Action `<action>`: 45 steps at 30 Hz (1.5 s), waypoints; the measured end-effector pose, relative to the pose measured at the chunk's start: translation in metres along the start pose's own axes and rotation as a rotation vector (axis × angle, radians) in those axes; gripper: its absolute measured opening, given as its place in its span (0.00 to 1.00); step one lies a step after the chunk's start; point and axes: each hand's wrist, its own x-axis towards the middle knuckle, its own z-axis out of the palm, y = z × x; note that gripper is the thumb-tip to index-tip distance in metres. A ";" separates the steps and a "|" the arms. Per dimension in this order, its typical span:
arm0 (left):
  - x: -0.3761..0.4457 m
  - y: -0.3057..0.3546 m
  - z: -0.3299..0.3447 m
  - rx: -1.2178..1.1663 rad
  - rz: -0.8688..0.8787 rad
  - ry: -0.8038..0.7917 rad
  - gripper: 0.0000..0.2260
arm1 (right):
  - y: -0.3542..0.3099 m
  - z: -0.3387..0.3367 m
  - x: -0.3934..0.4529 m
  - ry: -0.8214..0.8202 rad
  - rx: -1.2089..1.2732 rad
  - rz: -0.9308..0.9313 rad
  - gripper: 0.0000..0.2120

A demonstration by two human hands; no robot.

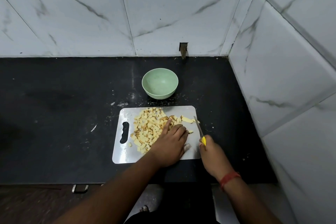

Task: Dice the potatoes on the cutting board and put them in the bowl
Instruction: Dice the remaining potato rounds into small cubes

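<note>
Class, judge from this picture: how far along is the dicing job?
Done: most potato lies as diced cubes on the cutting board. In hand: the right hand holds the knife by a few uncut strips; the left hand rests on the pile. Left: the green bowl holds nothing.

Black countertop (63, 114), green bowl (160, 83) beside metal cutting board (125, 154), one potato cube (129, 144) off-board

A home kitchen corner: black stone counter (72, 114), marble-look wall tiles (163, 20) (veined grey), cabinet handle (80, 188) below.
</note>
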 end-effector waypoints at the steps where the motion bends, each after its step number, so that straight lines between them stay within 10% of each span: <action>1: 0.000 0.001 0.000 -0.004 -0.004 0.004 0.25 | 0.001 0.001 -0.003 -0.011 -0.035 0.002 0.07; 45: 0.007 0.009 -0.037 -0.037 -0.133 -0.261 0.25 | 0.004 0.025 -0.037 -0.163 -0.334 0.191 0.16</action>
